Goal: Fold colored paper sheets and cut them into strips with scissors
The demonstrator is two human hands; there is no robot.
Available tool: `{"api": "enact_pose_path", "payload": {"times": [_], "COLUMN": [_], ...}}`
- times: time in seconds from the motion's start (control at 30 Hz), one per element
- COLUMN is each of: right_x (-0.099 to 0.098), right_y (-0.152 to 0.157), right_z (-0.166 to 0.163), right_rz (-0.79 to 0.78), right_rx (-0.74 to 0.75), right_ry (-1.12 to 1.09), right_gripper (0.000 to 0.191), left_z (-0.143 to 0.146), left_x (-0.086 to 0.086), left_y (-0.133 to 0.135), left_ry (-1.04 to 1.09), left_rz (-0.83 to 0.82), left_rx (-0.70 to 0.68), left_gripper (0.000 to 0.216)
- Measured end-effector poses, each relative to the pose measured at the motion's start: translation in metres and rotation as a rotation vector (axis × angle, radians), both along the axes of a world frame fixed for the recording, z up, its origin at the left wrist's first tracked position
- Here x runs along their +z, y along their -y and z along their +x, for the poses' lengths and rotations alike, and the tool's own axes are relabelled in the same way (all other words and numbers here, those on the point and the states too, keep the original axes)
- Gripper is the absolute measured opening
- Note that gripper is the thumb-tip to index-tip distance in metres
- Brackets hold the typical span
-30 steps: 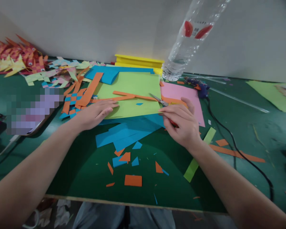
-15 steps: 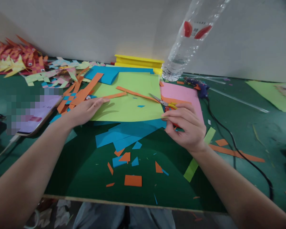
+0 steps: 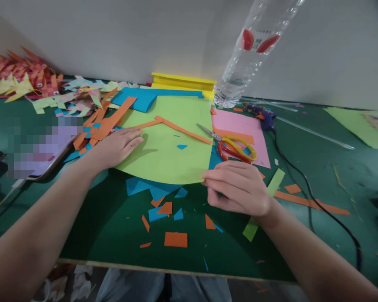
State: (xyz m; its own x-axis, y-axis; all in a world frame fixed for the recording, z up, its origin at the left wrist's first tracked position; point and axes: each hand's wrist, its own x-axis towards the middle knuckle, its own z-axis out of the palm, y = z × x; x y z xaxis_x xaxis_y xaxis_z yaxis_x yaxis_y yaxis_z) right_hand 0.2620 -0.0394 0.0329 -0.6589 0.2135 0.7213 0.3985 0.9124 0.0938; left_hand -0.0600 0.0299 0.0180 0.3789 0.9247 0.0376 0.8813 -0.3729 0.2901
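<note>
A light green sheet of paper (image 3: pixel 170 163) lies in front of me with its near edge bowed. My right hand (image 3: pixel 236 186) pinches the sheet's near right corner between thumb and fingers. On the sheet's left side, my left hand (image 3: pixel 116 147) rests with its fingers stretched out together. Two thin orange strips (image 3: pixel 185 131) and a small blue scrap (image 3: pixel 182 147) are on the sheet. Scissors (image 3: pixel 236 149) with yellow and red handles lie partly spread just beyond my right hand, their tip over the sheet.
Blue paper (image 3: pixel 135 98) and pink paper (image 3: pixel 239 121) lie around the sheet. A phone (image 3: pixel 50 147) sits left, a tall plastic bottle (image 3: pixel 239 67) behind. A glue gun (image 3: pixel 263 115) trails a black cable on the right. Orange scraps (image 3: pixel 175 239) are near the front edge.
My right hand has moved toward me, drawing the green sheet's near edge down with it over the blue scraps. The scissors now show fully. The left hand has barely shifted.
</note>
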Motion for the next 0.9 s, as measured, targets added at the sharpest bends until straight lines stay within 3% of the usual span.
{"api": "enact_pose_path", "payload": {"times": [0.23,0.37,0.57,0.67,0.9], "right_x": [0.004,0.003,-0.005,-0.009,-0.016], "right_y": [0.009,0.002,-0.008,-0.01,-0.009], "right_z": [-0.005,-0.005,-0.004,-0.001,-0.002], "right_rz": [0.06,0.073,-0.073,-0.177,-0.415], "right_rx": [0.096,0.046,-0.068,-0.091,-0.14], "right_ry": [0.119,0.14,0.213,0.236,0.381], "right_gripper": [0.007,0.008,0.013,0.022,0.074], "left_z": [0.004,0.004,0.001,0.003,0.021], "left_x": [-0.005,-0.008,-0.014,-0.011,-0.006], "left_y": [0.001,0.0,-0.004,-0.001,0.012], "left_ry": [-0.038,-0.067,-0.105,-0.113,-0.111], "left_rz": [-0.004,0.014,0.034,0.048,0.071], "left_rx": [-0.001,-0.004,-0.025,-0.03,-0.175], "left_gripper": [0.073,0.074,0.079,0.076,0.073]}}
